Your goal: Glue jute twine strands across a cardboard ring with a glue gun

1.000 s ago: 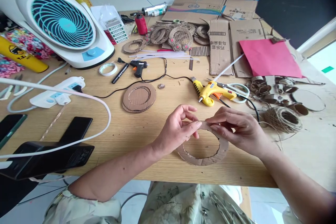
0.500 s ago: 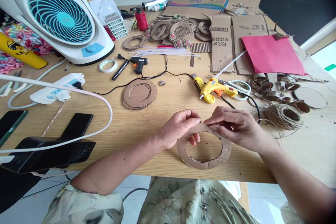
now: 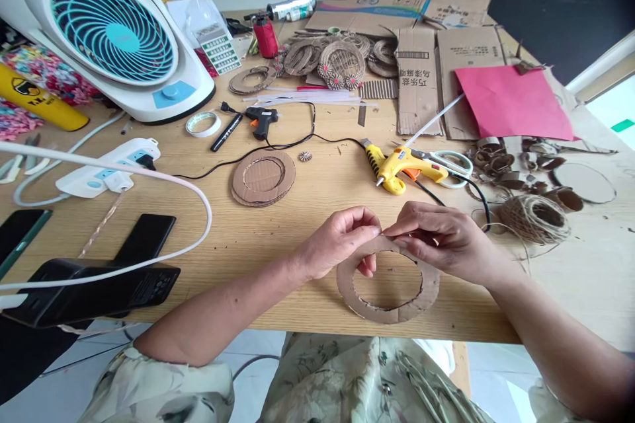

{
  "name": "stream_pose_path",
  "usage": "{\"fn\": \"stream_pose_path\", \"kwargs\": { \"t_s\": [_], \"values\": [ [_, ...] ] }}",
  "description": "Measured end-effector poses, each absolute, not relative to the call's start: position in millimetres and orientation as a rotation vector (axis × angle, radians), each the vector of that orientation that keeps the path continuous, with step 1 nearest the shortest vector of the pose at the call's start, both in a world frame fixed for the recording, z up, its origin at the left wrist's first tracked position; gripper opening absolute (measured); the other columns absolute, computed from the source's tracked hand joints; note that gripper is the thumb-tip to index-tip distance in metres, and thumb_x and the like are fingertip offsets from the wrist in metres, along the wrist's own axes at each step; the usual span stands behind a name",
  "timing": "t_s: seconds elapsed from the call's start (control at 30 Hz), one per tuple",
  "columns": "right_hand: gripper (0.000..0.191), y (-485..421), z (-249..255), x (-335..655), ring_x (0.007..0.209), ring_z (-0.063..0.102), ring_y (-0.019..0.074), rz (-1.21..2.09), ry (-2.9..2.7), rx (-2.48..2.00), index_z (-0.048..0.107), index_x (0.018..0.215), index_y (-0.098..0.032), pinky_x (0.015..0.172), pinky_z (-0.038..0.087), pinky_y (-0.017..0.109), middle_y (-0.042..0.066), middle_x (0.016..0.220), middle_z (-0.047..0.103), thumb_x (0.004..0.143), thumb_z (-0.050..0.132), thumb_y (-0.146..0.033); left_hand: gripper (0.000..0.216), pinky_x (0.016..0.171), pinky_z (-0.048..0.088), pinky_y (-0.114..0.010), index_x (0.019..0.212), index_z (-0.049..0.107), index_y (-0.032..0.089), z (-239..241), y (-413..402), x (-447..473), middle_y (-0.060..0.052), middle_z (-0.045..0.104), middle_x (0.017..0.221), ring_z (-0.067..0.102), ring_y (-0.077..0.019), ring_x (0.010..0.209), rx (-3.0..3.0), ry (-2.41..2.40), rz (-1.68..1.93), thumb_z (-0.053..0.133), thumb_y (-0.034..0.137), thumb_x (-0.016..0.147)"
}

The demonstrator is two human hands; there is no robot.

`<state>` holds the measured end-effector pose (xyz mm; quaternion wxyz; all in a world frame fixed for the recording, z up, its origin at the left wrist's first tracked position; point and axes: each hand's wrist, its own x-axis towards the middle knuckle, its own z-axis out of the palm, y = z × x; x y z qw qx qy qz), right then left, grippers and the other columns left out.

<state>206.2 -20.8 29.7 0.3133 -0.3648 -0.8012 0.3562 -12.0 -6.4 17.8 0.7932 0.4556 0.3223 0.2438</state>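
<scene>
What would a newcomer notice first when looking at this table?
First come the two hands: the left hand and the right hand pinch the top of a cardboard ring at the near edge of the table. Next are the big white and teal fan at the far left, the yellow glue gun just behind the hands, and the pink paper at the far right.

ring [image 3: 387, 309]: matt brown cardboard, rough edges | table [image 3: 278, 244]: smooth wood | glue gun [image 3: 404, 167]: glossy yellow plastic

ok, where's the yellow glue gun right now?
Head view: the yellow glue gun lies on the table right of centre, just beyond the right hand, beside the scissors, with the twine ball further right.
</scene>
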Motion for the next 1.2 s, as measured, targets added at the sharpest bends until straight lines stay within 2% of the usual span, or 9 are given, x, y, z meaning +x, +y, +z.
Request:
{"fn": "stream_pose_path", "kwargs": {
  "t_s": [0.27,0.43,0.6,0.73,0.87,1.03,1.2],
  "values": [
    [0.015,-20,29,208,0.069,0.060,0.0118,0.948,-2.103,-0.963,0.075,0.101,-0.022,0.062,0.048,0.025,0.003,0.079,0.067,0.092,0.063,-0.025,0.037,0.052,0.054,-0.023,0.092,0.051,0.018,12,-4,-14,0.001,0.063,0.061,0.060,-0.0114,0.050,0.826,0.610,0.446,0.066,0.051,0.088],
    [0.015,-20,29,209,0.070,0.061,0.0131,0.969,-2.097,-0.971,0.075,0.098,-0.021,0.064,0.049,0.026,0.004,0.079,0.067,0.092,0.062,-0.026,0.034,0.049,0.052,-0.019,0.096,0.051,0.019,11,-4,-14,0.004,0.059,0.064,0.058,-0.0086,0.050,0.749,0.569,0.413,0.073,0.043,0.086],
    [0.015,-20,28,209,0.071,0.061,0.0124,0.973,-2.095,-0.976,0.074,0.101,-0.021,0.066,0.049,0.026,0.004,0.081,0.067,0.092,0.063,-0.025,0.037,0.048,0.054,-0.021,0.095,0.051,0.019,10,-5,-12,0.004,0.058,0.068,0.057,-0.0090,0.052,0.729,0.566,0.430,0.073,0.047,0.085],
    [0.016,-19,28,210,0.071,0.061,0.0121,0.976,-2.097,-0.971,0.075,0.101,-0.021,0.065,0.049,0.026,0.004,0.080,0.067,0.092,0.062,-0.024,0.034,0.048,0.053,-0.019,0.092,0.051,0.019,8,-7,-11,0.004,0.054,0.069,0.055,-0.0079,0.054,0.744,0.573,0.462,0.073,0.043,0.086],
    [0.015,-17,27,213,0.072,0.062,0.0129,0.944,-2.059,-0.980,0.075,0.100,-0.021,0.066,0.049,0.026,0.004,0.080,0.068,0.092,0.063,-0.027,0.041,0.050,0.054,-0.020,0.094,0.053,0.017,7,-5,-12,0.001,0.058,0.073,0.057,-0.0091,0.056,0.707,0.542,0.461,0.071,0.052,0.085],
    [0.015,-15,27,216,0.071,0.061,0.0132,0.942,-2.045,-0.966,0.074,0.097,-0.020,0.064,0.049,0.026,0.004,0.079,0.067,0.093,0.062,-0.028,0.038,0.052,0.054,-0.018,0.095,0.056,0.018,8,-3,-12,0.001,0.058,0.080,0.055,-0.0069,0.059,0.599,0.500,0.458,0.081,0.042,0.079],
    [0.016,-16,26,212,0.072,0.062,0.0123,0.975,-2.067,-0.961,0.076,0.100,-0.021,0.066,0.049,0.025,0.003,0.080,0.067,0.093,0.062,-0.026,0.034,0.058,0.058,-0.025,0.095,0.055,0.017,7,-2,-13,0.000,0.059,0.075,0.059,-0.0112,0.064,0.625,0.509,0.418,0.076,0.041,0.083]
  ]
}}
